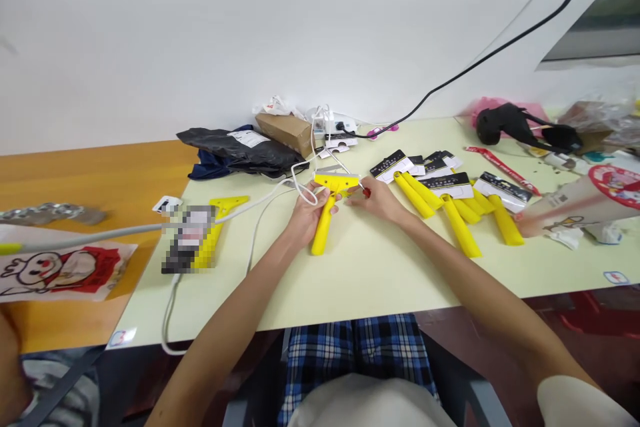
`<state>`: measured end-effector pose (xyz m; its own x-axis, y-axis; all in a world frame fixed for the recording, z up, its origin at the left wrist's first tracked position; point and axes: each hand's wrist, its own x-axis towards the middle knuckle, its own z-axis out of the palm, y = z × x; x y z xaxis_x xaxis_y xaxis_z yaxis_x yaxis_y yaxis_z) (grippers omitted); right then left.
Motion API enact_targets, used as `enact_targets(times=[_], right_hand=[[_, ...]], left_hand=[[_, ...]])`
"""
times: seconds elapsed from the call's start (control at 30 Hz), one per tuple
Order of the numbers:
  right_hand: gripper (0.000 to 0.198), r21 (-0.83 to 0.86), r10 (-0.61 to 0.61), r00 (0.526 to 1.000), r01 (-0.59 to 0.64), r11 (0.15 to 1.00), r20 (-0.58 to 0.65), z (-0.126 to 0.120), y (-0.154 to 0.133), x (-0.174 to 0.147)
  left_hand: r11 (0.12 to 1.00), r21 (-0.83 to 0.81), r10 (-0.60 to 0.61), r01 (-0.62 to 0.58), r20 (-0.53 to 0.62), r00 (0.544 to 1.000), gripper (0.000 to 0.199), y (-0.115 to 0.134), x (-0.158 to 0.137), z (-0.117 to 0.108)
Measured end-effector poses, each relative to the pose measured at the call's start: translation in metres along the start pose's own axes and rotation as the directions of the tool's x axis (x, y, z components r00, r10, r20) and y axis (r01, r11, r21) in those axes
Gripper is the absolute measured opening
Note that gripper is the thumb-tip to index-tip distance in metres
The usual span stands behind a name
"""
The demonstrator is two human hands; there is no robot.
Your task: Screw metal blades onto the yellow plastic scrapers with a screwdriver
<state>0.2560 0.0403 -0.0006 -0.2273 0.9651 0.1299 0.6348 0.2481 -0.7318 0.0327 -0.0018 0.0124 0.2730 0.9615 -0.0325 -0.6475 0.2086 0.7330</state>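
A yellow scraper [324,227] with a wide head is over the table, its head pointing away from me and its handle toward me. My left hand [305,219] is closed around the scraper near the neck. On the other side of the head, my right hand [379,201] pinches a small red-handled tool [367,193] with a thin metal shaft; its exact kind is too small to make out. The right fingertips are close beside the scraper head. White cable loops [300,190] pass near the left hand.
Several yellow scrapers [460,230] with black-and-white card sleeves lie to the right, beside a printed cup [575,203]. At left are another yellow scraper [227,205] and a blurred-out object [189,240]. A black bag [245,150], cardboard box [285,132] and power strip [327,123] sit behind.
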Motion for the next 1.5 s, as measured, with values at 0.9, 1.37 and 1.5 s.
enact_targets(times=[0.9,1.37,1.5], right_hand=[[0.045,0.261,0.142,0.978,-0.1,0.96,-0.15,-0.025,-0.012,-0.008],[0.047,0.327,0.099,0.992,-0.068,0.943,-0.078,0.0,-0.032,-0.022],[0.045,0.29,0.072,0.994,-0.045,0.956,-0.082,0.001,-0.026,-0.021]], left_hand=[[0.984,-0.107,-0.157,0.145,-0.124,0.98,0.037,-0.017,0.004,0.001],[0.992,-0.068,-0.115,0.106,-0.133,0.984,0.039,-0.023,-0.001,0.0],[0.989,-0.086,-0.128,0.117,-0.137,0.982,0.04,-0.025,-0.001,0.0]])
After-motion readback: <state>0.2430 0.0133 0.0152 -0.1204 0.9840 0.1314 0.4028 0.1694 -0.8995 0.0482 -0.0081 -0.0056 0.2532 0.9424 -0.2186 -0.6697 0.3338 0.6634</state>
